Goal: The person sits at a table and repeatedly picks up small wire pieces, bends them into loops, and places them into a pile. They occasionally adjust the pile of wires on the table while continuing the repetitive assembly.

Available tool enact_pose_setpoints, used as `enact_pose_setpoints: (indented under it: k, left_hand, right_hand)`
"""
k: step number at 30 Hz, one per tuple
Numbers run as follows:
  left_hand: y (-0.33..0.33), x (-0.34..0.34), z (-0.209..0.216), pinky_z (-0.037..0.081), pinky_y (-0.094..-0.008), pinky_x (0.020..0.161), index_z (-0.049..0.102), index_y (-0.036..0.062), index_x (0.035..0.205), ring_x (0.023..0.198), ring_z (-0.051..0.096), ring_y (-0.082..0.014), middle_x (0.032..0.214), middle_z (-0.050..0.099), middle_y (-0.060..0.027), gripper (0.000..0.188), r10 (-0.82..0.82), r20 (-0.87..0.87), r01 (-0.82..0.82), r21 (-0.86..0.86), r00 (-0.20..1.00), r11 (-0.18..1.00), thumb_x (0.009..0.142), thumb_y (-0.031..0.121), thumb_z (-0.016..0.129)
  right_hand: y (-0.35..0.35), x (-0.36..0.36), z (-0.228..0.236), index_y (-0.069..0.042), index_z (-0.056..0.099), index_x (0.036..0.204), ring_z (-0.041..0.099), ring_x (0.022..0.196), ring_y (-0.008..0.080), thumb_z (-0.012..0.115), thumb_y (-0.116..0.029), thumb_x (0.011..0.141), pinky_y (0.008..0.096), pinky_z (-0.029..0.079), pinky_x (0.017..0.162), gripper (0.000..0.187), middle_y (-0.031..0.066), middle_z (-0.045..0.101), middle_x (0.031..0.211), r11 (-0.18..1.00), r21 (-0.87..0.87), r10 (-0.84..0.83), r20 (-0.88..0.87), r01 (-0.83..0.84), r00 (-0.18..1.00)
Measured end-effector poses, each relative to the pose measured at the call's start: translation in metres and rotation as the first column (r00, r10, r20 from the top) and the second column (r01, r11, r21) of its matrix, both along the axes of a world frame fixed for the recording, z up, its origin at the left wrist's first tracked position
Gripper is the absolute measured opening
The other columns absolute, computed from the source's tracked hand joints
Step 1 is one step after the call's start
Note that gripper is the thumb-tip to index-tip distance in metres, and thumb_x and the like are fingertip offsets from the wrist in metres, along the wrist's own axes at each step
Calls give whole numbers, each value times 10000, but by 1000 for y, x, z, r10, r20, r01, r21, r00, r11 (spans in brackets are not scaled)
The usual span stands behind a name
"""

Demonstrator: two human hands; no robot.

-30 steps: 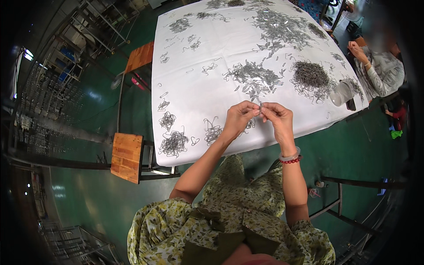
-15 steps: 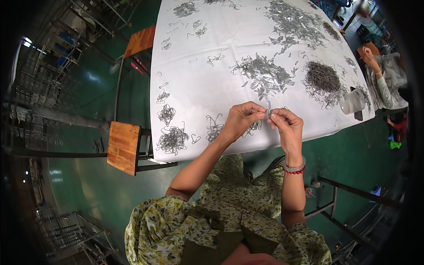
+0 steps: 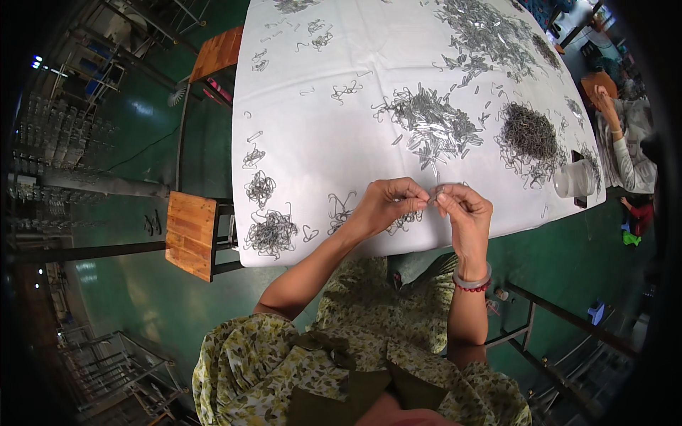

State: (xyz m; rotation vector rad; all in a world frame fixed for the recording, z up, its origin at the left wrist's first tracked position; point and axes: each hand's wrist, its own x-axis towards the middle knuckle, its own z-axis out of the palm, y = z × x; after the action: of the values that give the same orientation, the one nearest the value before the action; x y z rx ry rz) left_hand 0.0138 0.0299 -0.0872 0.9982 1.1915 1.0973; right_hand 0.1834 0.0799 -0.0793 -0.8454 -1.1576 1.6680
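Just above the near edge of the white-covered table [image 3: 312, 156], my left hand [image 3: 383, 206] and my right hand [image 3: 469, 216] meet fingertip to fingertip. Both are closed in a pinch on a small grey metal piece [image 3: 435, 193]; its exact shape is mostly hidden by the fingers. Beyond the hands lies a loose heap of small flat metal clips [image 3: 437, 124]. Bent wire hooks [image 3: 341, 213] lie beside and partly behind my left wrist. A denser pile of dark wire pieces [image 3: 527, 133] sits to the right.
A clear plastic cup [image 3: 574, 179] stands near the table's right edge. Tangled wire hooks [image 3: 271, 233] lie at the near left corner. More clips [image 3: 490, 35] spread at the far right. Wooden stools [image 3: 190, 234] flank the left side. A co-worker's hand [image 3: 604, 103] shows at right.
The whole view has shifted slightly, so the table and hands appear a little lower. My fingers have turned slightly around the metal piece, and both hands stay pinched together.
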Motion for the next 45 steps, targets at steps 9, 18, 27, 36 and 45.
enact_pose_setpoints:
  k: [9, 18, 27, 36, 45]
  left_hand:
    - [94, -84, -53, 505, -382, 654, 655, -21, 867, 714, 635, -292, 859, 649, -194, 286, 363, -737, -296, 228, 571, 928, 839, 264, 646]
    - [109, -77, -92, 493, -459, 734, 631, -39, 832, 818, 620, -379, 862, 628, -218, 187, 398, -889, -196, 359, 226, 913, 841, 131, 555]
    - [20, -48, -64, 487, -389, 754, 653, -7, 907, 839, 621, -324, 931, 652, -191, 152, 150, -780, 158, 304, 608, 939, 848, 111, 576]
    - [98, -76, -66, 489, -391, 819, 692, 85, 947, 969, 553, -307, 989, 613, -144, 168, 445, -833, 69, 491, 328, 868, 820, 68, 583]
    - [105, -94, -80, 503, -383, 750, 610, 15, 940, 944, 559, -272, 938, 595, -134, 128, 349, -923, 176, 375, 161, 910, 856, 97, 560]
  right_hand:
    - [-18, 21, 31, 72, 638, 912, 623, 770, 137, 654, 82, 799, 225, 479, 701, 115, 105, 662, 827, 985, 119, -137, 64, 129, 988]
    - [-55, 74, 40, 69, 642, 885, 586, 733, 104, 663, 87, 790, 207, 466, 679, 100, 78, 648, 817, 960, 194, -233, 154, 202, 960]
    - [-83, 96, 35, 68, 645, 913, 614, 764, 109, 665, 80, 792, 206, 489, 695, 124, 76, 652, 838, 956, 215, -230, 117, 202, 966]
    - [-93, 93, 34, 44, 661, 966, 599, 691, 78, 683, 59, 786, 181, 468, 601, 182, 60, 662, 816, 955, 150, -276, 146, 254, 950]
    - [-106, 97, 23, 54, 675, 913, 516, 601, 55, 668, 54, 801, 182, 406, 513, 112, 49, 632, 774, 949, 123, -305, 129, 289, 944]
